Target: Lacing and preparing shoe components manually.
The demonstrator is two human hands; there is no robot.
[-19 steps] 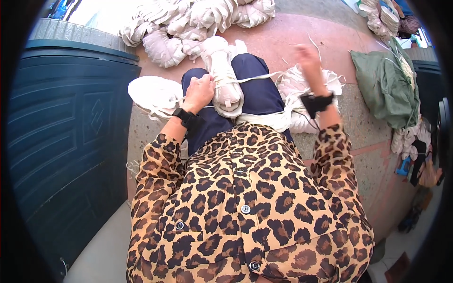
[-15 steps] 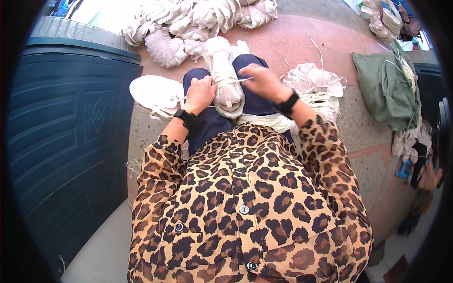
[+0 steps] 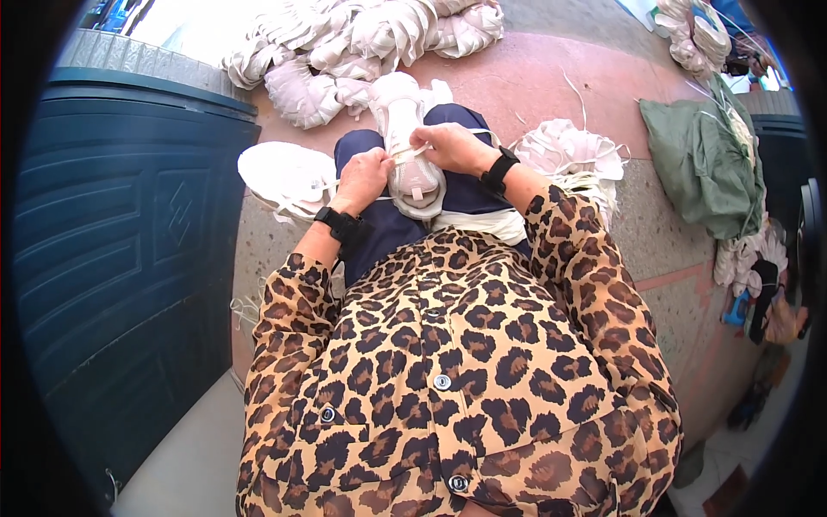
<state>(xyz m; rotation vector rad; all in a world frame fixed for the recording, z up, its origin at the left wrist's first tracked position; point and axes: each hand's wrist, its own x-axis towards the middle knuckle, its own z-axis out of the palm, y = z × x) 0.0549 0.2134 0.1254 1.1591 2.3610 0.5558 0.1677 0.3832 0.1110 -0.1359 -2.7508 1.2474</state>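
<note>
A pale pink and white sneaker upper (image 3: 398, 105) rests lengthwise between my knees, its tongue end toward me. A cream shoelace (image 3: 403, 157) crosses its throat. At the upper's left edge, my left hand (image 3: 363, 178) is closed in a pinch on the lace. My right hand (image 3: 457, 148) is over the right edge, thumb and fingers pinched on the lace too. The exact grip points are partly hidden by the fingers. A hank of cream laces (image 3: 484, 226) lies across my lap. Left of my knee sits another white sneaker upper (image 3: 286, 175) with a loose lace.
Bundled pale uppers (image 3: 362, 39) are heaped ahead on the floor. More laced uppers (image 3: 568, 148) lie beside my right knee. A green sack (image 3: 702, 164) stands farther right. A dark blue panelled door (image 3: 129, 233) runs close along my left.
My right hand has come in from the right to the upper's throat, and the lace stretched out to that side is drawn in. My left hand stays nearly in place.
</note>
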